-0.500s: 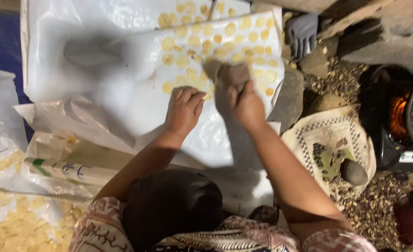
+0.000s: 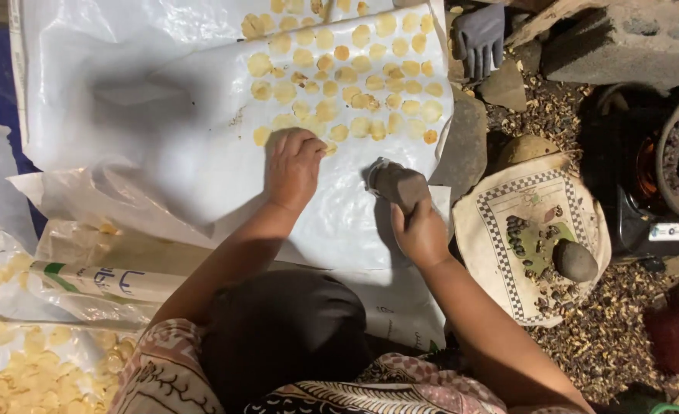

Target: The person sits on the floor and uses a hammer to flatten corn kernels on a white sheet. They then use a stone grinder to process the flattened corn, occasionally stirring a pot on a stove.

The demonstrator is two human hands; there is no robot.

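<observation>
The two hands, pressed close together over the row of discs half a second ago, are now apart. The right hand (image 2: 420, 230) has drawn back toward the sheet's edge, and the stone (image 2: 398, 185) comes up with it, clear of the yellow discs (image 2: 339, 84). That looks like the pause between pressings. Its fingers are clamped tight round the stone, which hangs just above the white plastic sheet (image 2: 163, 146). The left hand (image 2: 293, 165) lies curled, knuckles up, fingertips on the lowest row of discs; whether it pinches one cannot be told.
</observation>
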